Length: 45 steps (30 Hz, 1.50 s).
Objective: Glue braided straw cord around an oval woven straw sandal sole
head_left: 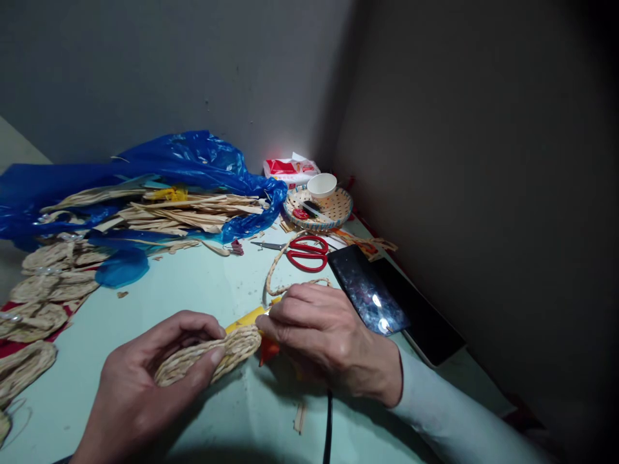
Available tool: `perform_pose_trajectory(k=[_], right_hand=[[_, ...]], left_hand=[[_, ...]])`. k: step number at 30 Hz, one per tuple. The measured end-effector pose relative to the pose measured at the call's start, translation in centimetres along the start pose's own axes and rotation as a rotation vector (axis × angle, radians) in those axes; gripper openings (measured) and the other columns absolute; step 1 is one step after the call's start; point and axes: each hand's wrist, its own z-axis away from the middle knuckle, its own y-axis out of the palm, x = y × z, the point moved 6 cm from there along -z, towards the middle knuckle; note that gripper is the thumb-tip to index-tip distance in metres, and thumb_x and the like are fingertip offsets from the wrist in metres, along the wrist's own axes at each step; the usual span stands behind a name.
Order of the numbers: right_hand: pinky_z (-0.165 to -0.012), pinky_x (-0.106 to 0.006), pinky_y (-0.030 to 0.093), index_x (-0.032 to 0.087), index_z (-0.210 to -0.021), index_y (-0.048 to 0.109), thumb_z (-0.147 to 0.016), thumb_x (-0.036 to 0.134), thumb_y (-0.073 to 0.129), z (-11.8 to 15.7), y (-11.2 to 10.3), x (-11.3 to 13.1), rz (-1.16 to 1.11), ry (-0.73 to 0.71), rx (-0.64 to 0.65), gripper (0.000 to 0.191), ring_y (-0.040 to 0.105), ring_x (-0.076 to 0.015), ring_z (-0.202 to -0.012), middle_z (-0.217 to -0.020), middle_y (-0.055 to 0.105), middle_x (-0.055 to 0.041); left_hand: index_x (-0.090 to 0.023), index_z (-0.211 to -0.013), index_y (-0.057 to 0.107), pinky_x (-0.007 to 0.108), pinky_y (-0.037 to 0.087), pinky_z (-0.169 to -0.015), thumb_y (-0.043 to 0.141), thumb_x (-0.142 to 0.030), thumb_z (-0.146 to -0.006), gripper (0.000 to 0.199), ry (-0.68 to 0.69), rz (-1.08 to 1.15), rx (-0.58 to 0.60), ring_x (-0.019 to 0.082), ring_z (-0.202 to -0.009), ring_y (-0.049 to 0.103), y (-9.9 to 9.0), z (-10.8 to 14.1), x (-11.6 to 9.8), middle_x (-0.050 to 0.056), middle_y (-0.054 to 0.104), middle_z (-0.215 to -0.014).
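Note:
My left hand (pixel 155 367) is closed around a flat coil of braided straw (pixel 207 356), with the thumb on its near face and the fingers behind. At the coil's right end is my right hand (pixel 319 328), its thumb and fingertips pinched together. What they grip is hidden, though a small bright glint shows there. A yellow strip (pixel 245 319) lies just behind the coil, and an orange piece (pixel 269 350) shows below my right fingertips. A loose straw braid (pixel 271 274) curves up from behind my right hand towards red-handled scissors (pixel 307 253).
Blue plastic bag (pixel 203 151) with straw strips (pixel 193 212) lies at the back left. Several coiled braid pieces (pixel 58 285) line the left edge. A woven basket (pixel 338 216) holds a white cup (pixel 322 185). Two dark phone-like devices (pixel 362 283) lie right, near the wall.

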Motion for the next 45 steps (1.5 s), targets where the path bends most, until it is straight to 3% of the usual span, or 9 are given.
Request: perform_pose_trajectory(k=[8, 14, 22, 27, 33, 37, 41, 45], right_hand=[[-0.061, -0.035, 0.044, 0.009, -0.099, 0.069, -0.099, 0.015, 0.048, 0.4, 0.9, -0.3, -0.051, 0.016, -0.021, 0.022, 0.057, -0.0207, -0.074, -0.083, 0.069, -0.0092], [-0.061, -0.034, 0.042, 0.008, -0.103, 0.069, -0.098, 0.014, 0.05, 0.3, 1.1, -0.4, -0.058, 0.007, -0.05, 0.021, 0.053, -0.0208, -0.071, -0.085, 0.07, -0.0118], [-0.062, -0.032, 0.044, 0.009, -0.106, 0.069, -0.102, 0.026, 0.057, 0.2, 1.8, -0.6, 0.007, 0.047, -0.108, 0.022, 0.054, -0.0191, -0.072, -0.085, 0.07, -0.0102], [-0.064, -0.031, 0.046, 0.011, -0.107, 0.069, -0.104, 0.028, 0.054, -0.1, 1.8, -1.0, 0.036, 0.061, -0.117, 0.023, 0.057, -0.0191, -0.075, -0.089, 0.07, -0.0106], [-0.071, -0.031, 0.053, 0.017, -0.108, 0.069, -0.103, 0.032, 0.056, -2.8, 0.5, -2.0, -0.013, 0.018, -0.116, 0.021, 0.064, -0.0206, -0.085, -0.096, 0.07, -0.0111], [-0.074, -0.031, 0.056, 0.016, -0.104, 0.07, -0.101, 0.036, 0.06, -6.2, -1.4, -2.9, -0.035, -0.039, -0.135, 0.023, 0.066, -0.0198, -0.086, -0.099, 0.07, -0.0107], [-0.074, -0.034, 0.058, 0.016, -0.101, 0.068, -0.101, 0.036, 0.061, -9.2, -3.5, -3.6, -0.018, -0.034, -0.218, 0.022, 0.067, -0.0183, -0.087, -0.099, 0.069, -0.0055], [-0.074, -0.034, 0.059, 0.016, -0.104, 0.067, -0.1, 0.035, 0.063, -10.4, -5.2, -3.7, -0.024, -0.022, -0.296, 0.02, 0.068, -0.017, -0.084, -0.101, 0.069, -0.0037]], left_hand=[[-0.029, -0.071, 0.074, 0.016, 0.056, -0.057, 0.076, -0.039, -0.07, 0.01, 0.184, -0.004, 0.115, 0.016, -0.063, 0.072, -0.1, -1.1, 0.1, -0.003, 0.075, -0.069], [-0.026, -0.069, 0.072, 0.017, 0.054, -0.054, 0.073, -0.039, -0.071, 0.013, 0.158, 0.057, 0.066, 0.015, -0.059, 0.069, 0.0, -0.9, -0.8, -0.002, 0.073, -0.065], [-0.023, -0.076, 0.071, 0.018, 0.052, -0.06, 0.075, -0.042, -0.074, 0.019, 0.095, 0.173, 0.054, 0.015, -0.066, 0.067, 0.4, -1.0, 0.4, -0.001, 0.071, -0.072], [-0.021, -0.075, 0.069, 0.022, 0.052, -0.057, 0.077, -0.042, -0.072, 0.023, 0.075, 0.269, 0.068, 0.016, -0.062, 0.064, 0.9, -1.1, -0.2, 0.0, 0.068, -0.07], [-0.02, -0.078, 0.067, 0.021, 0.046, -0.052, 0.077, -0.046, -0.07, 0.029, 0.115, 0.336, 0.002, 0.013, -0.061, 0.06, -0.1, -2.3, -0.9, -0.001, 0.065, -0.069], [-0.019, -0.086, 0.065, 0.022, 0.045, -0.051, 0.075, -0.043, -0.08, 0.027, 0.171, 0.346, -0.019, 0.011, -0.061, 0.057, -1.3, -4.5, -2.3, -0.003, 0.064, -0.075], [-0.017, -0.109, 0.064, 0.033, 0.058, -0.066, 0.067, -0.037, -0.092, 0.027, 0.203, 0.314, -0.006, 0.016, -0.077, 0.066, -2.3, -7.0, -4.8, 0.004, 0.069, -0.1], [-0.018, -0.118, 0.063, 0.04, 0.06, -0.077, 0.066, -0.037, -0.092, 0.032, 0.261, 0.299, -0.017, 0.021, -0.091, 0.069, -2.8, -8.1, -7.3, 0.007, 0.069, -0.114]])
